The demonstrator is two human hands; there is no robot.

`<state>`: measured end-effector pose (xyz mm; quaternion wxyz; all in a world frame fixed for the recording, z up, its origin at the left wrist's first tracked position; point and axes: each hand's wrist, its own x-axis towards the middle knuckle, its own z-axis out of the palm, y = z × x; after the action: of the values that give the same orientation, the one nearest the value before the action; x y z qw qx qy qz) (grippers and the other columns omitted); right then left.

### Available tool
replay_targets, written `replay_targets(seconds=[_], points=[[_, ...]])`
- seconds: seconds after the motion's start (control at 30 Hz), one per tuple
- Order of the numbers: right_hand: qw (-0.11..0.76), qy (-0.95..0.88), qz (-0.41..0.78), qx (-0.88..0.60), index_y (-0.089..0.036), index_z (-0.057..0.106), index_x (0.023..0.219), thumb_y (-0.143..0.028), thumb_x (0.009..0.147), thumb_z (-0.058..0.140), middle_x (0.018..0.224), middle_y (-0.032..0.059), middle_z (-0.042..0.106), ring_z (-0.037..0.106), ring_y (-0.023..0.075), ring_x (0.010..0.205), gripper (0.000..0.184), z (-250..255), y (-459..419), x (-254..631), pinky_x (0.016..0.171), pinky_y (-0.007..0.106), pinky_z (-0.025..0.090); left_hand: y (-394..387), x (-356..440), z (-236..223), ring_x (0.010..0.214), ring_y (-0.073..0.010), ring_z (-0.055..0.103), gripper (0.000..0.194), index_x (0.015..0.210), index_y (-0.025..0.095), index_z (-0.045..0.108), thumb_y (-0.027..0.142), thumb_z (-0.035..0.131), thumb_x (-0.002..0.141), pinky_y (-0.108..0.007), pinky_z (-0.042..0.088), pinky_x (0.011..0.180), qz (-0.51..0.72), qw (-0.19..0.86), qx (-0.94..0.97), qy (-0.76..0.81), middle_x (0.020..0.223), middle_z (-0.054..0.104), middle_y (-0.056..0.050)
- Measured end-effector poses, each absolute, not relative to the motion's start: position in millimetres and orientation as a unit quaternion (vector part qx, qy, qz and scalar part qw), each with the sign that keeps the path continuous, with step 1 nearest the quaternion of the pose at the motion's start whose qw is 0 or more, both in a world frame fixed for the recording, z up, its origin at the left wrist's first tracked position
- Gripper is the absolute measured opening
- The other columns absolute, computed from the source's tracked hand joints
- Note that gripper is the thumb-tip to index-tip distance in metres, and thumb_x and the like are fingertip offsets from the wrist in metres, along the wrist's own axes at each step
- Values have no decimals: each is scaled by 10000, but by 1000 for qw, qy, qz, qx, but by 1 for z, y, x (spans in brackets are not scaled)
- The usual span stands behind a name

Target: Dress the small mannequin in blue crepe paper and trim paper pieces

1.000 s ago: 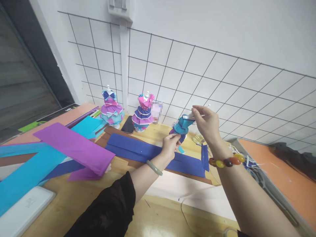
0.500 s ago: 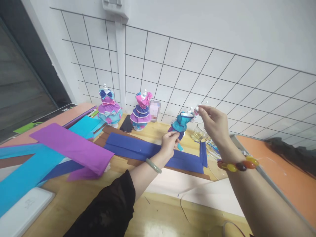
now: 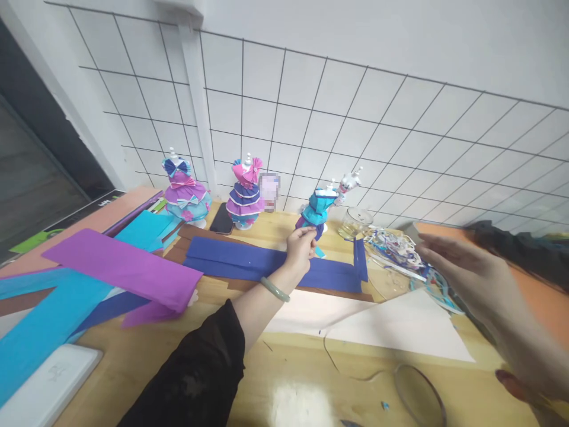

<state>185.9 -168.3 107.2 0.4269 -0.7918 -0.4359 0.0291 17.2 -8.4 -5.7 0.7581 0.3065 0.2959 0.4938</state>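
My left hand [image 3: 301, 246] pinches the lower edge of a small teal and purple paper dress figure [image 3: 316, 209], holding it up above a long dark blue paper strip [image 3: 249, 261]. The figure leans to the right, with a small white piece at its top. My right hand [image 3: 462, 267] hovers at the right, blurred by motion, fingers stretched out, holding nothing, near a pile of paper scraps [image 3: 395, 249].
Two finished paper dress figures [image 3: 184, 193] [image 3: 244, 196] stand by the wire grid wall, a phone [image 3: 221, 218] between them. Purple [image 3: 124, 267] and light blue [image 3: 40, 314] crepe sheets lie left. A glass cup [image 3: 354, 222], white paper [image 3: 391, 326] and a white box [image 3: 48, 379] sit on the wooden table [image 3: 155, 356].
My right hand has let go of the top of the dress figure and swung right and down. The left hand keeps holding the figure. The view has shifted.
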Motion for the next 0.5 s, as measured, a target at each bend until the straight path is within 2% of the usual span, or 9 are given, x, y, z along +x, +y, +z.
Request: replay_targets(seconds=[0.13,0.27,0.37,0.5], points=[[421,-418,86,-800,-285,726,884,-463,584,739,831,98,714,658,272,756,349,73,-216,197,648,389,522,-17,19,-4,317,-13,276,134,750,163,505,233,605,694,-180,139,361,478,771,297,298,462,394,89],[407,-406,162,-802,-280,707,912,-489,642,712,682,66,674,644,248,657,342,38,-259,185,619,367,520,-29,27,-5,303,-15,252,189,645,179,412,224,578,724,-189,118,357,481,778,269,302,437,351,96],[389,-392,192,-811,-236,694,917,-530,672,673,622,47,646,628,236,606,383,18,-283,167,599,360,520,-41,31,-6,302,-19,242,177,654,181,425,240,561,749,-190,110,357,452,792,284,298,420,339,97],[354,-404,212,-816,-189,687,917,-525,787,556,567,21,610,589,194,549,384,-2,-307,149,559,319,503,-55,34,-4,298,-26,244,164,672,182,447,271,537,776,-196,109,356,422,806,310,277,402,339,93]])
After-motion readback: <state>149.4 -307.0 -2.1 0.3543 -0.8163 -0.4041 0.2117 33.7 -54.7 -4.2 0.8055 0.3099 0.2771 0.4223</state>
